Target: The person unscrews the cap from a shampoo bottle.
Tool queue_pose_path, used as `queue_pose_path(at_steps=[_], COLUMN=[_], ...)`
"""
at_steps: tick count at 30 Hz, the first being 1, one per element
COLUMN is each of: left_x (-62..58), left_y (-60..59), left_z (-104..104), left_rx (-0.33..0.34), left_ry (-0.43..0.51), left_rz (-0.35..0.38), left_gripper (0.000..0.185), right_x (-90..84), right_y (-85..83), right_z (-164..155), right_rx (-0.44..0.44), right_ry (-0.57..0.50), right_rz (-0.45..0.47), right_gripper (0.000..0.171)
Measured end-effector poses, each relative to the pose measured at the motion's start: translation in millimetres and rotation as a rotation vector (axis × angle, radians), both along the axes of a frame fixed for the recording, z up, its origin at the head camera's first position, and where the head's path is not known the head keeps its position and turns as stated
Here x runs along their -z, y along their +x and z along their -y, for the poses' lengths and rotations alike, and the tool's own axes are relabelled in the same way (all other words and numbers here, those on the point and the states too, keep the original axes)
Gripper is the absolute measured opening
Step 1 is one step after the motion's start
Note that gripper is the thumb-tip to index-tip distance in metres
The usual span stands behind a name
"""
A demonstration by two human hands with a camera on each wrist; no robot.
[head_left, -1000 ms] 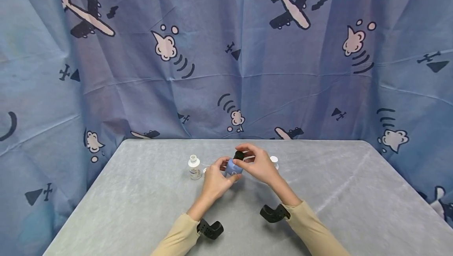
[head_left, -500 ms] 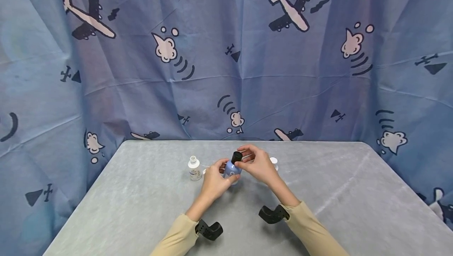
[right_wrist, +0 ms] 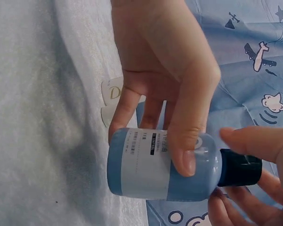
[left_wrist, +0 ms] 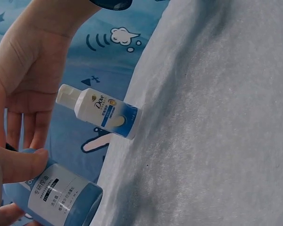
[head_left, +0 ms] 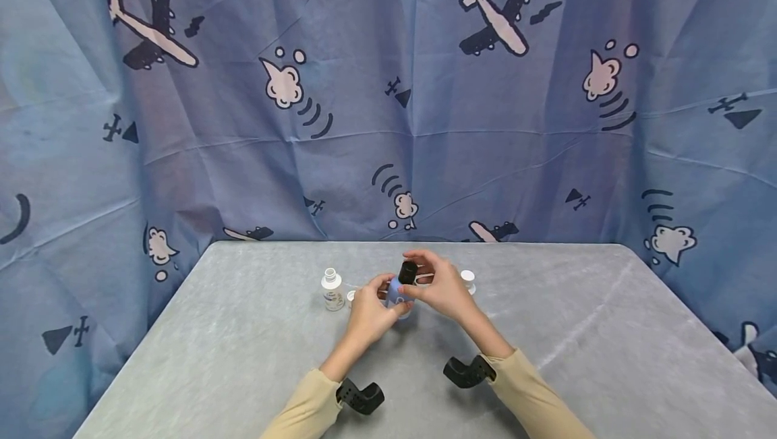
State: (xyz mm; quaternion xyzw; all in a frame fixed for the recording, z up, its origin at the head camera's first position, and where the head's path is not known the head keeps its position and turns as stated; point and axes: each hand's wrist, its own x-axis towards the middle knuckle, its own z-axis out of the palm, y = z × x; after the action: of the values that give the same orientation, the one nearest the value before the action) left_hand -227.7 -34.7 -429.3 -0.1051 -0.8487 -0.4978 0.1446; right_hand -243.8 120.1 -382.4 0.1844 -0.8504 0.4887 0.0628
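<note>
My left hand [head_left: 371, 311] grips a small blue bottle [right_wrist: 193, 162] with a pale printed label, its thumb across the front and fingers behind. A black cap [right_wrist: 241, 167] sits at the bottle's neck. My right hand [head_left: 444, 287] curls round that cap, thumb low by the bottle's shoulder and fingers on the far side. In the head view the bottle leans a little above the table, its cap end up. Part of its body is hidden by the left thumb and fingers.
An uncapped white bottle [head_left: 332, 290] stands left of the hands, with a small white cap [head_left: 351, 296] beside it, partly behind the left hand. Behind the right hand stands a white-capped Dove bottle [left_wrist: 108, 110]. A patterned curtain [head_left: 388, 88] hangs behind the grey table [head_left: 212, 358].
The blue bottle's tilt shifts slightly while my left hand keeps its grip. My right thumb and fingers shift a little around the black cap. The other bottles stay put.
</note>
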Motion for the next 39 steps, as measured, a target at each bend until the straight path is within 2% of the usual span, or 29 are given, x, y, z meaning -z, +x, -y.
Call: queue_pose_path(at_steps=[3,6,12,22,34,39], left_x=[-0.1,0.4,2.7,1.5,0.5,1.3], left_y=[-0.7,-1.2,-1.7,-1.2,0.6,0.1], left_z=[0,0,0,-1,-1,-1], left_rx=[-0.019,-0.049,-0.086,-0.069,-0.042,-0.045], left_ry=[-0.025,-0.067,-0.123,-0.119,-0.127,-0.122], left_rz=[-0.027,-0.058,-0.084,-0.081,-0.085,-0.081], left_gripper=[0.05,0.049,0.051,0.05,0.048,0.049], right_x=[-0.2,-0.8,0.4,0.2,-0.6,-0.6], right_y=[0.4,0.3,-0.7,0.9,2.4,2.3], right_z=[2,3,5,6,-1,-4], right_rx=[0.06,0.13,0.182,0.174,0.076,0.104], right_ry=[0.005,0.018,0.056,0.06,0.07,0.065], right_rz=[0.019,0.06,0.074,0.022,-0.018,0.019], right_gripper=[0.063,0.063,0.047,0.037,0.047,0.053])
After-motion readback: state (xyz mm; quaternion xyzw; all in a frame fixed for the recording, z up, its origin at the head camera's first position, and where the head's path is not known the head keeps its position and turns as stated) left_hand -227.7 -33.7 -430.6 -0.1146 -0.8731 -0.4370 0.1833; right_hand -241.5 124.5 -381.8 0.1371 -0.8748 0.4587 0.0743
